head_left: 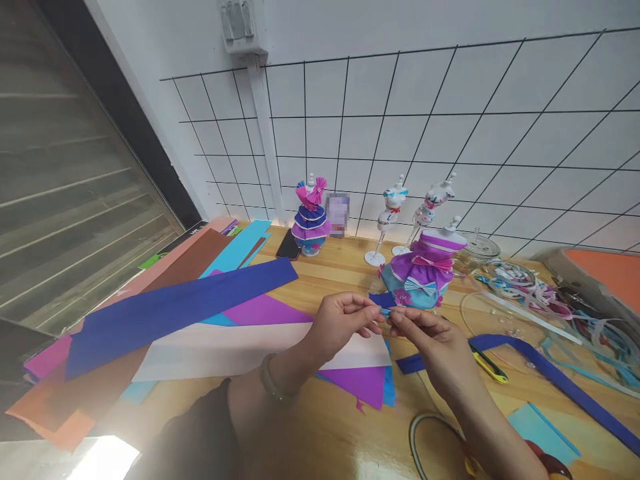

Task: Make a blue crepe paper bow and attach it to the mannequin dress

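Several long coloured sheets overlap at the left of the wooden table (300,433), with a dark-blue strip (180,320) across brown, turquoise and purple ones. Lettering on the packaging (231,228) beyond them is too small to read. A dark phone (287,245) lies beside a miniature mannequin in a pink-and-blue ruffled dress (311,223); right of it stands a card (338,215), its print blurred out.

The left hand (347,319), above the white strip (215,350), and the right hand (440,340) nearly meet, fingertips together. Both pinch a small light-blue piece (385,311) between them, just in front of the purple-dressed mannequin (430,263). Two slim white mannequins, one nearer (391,213) and one farther right (431,205), stand behind.

Farther right, a clear round container (477,247) sits near the wall; what it holds, I cannot tell. In front, a shallow clear dish (462,315) contains small bead-like bits, and tangled ribbons (543,293) are heaped beside it. A yellow-and-black utility knife (490,366) lies near the right hand, by a long blue band (560,377) and a folded turquoise sheet (543,432).
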The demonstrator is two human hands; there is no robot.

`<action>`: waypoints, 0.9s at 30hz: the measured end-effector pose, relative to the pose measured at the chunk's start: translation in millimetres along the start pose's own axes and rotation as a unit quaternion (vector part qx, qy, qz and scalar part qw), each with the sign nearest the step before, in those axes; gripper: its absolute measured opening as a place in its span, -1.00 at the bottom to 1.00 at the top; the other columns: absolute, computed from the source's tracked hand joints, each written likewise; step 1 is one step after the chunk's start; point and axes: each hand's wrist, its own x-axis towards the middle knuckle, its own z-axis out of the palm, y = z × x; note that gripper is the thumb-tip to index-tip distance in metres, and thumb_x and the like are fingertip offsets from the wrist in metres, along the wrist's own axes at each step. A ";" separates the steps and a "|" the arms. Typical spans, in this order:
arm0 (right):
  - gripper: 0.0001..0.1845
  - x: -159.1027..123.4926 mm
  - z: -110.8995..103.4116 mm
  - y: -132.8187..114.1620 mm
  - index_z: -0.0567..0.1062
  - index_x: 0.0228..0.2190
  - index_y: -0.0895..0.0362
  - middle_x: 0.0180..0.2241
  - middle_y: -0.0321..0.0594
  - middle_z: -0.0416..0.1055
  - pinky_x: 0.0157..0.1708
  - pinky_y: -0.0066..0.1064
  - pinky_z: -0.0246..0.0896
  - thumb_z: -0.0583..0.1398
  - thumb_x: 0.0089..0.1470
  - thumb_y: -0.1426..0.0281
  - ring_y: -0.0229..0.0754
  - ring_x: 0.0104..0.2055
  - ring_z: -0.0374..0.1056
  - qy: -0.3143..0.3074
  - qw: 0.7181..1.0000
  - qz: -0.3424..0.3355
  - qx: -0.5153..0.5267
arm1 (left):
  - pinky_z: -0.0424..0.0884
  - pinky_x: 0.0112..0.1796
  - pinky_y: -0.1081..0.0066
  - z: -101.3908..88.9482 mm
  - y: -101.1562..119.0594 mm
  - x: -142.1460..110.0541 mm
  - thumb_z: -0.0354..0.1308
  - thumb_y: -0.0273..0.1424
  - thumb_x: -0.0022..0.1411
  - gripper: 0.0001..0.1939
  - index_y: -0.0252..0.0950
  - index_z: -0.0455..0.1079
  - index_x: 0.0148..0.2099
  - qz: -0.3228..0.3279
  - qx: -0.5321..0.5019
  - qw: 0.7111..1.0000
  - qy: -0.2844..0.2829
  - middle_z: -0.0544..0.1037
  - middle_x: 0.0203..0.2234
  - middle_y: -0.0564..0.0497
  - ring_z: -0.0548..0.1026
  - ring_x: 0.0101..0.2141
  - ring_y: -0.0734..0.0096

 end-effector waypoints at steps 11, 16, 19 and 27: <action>-0.86 -4.8 -2.1 -0.4 0.58 -0.43 0.03 -0.48 -0.29 0.50 -0.33 -0.45 0.32 0.28 -0.12 0.27 -0.25 -0.38 0.38 0.023 0.998 -0.062 -0.011 | 0.39 -0.40 0.43 3.8 2.3 -4.6 0.27 -0.30 -0.04 -0.76 -0.41 0.42 -0.40 0.044 -0.005 0.999 0.030 0.54 -0.51 -0.08 0.50 -0.43 0.39; -0.86 -9.0 -3.0 -1.6 0.57 -0.43 0.02 -0.42 -0.26 0.50 -0.31 -0.39 0.35 0.31 -0.15 0.29 -0.21 -0.36 0.40 0.039 0.997 -0.060 0.011 | 0.42 -0.38 0.42 6.5 7.5 -10.9 0.24 -0.32 -0.01 -0.80 -0.40 0.44 -0.41 0.077 0.021 0.996 0.038 0.56 -0.50 -0.08 0.49 -0.45 0.42; -0.86 -9.6 -3.4 -1.1 0.56 -0.44 0.03 -0.42 -0.25 0.50 -0.32 -0.37 0.36 0.32 -0.17 0.30 -0.19 -0.36 0.41 0.031 0.998 -0.048 0.038 | 0.43 -0.36 0.40 7.9 9.1 -12.8 0.24 -0.33 0.00 -0.81 -0.39 0.44 -0.41 0.089 0.027 0.995 0.043 0.56 -0.50 -0.08 0.51 -0.42 0.38; -0.85 -11.9 -1.7 -4.4 0.56 -0.48 0.06 -0.44 -0.25 0.51 -0.31 -0.39 0.37 0.33 -0.20 0.28 -0.20 -0.36 0.42 0.044 0.998 -0.025 0.046 | 0.45 -0.31 0.38 10.2 8.2 -14.9 0.25 -0.36 -0.01 -0.83 -0.38 0.43 -0.42 0.097 0.030 0.993 0.056 0.56 -0.48 -0.08 0.52 -0.39 0.35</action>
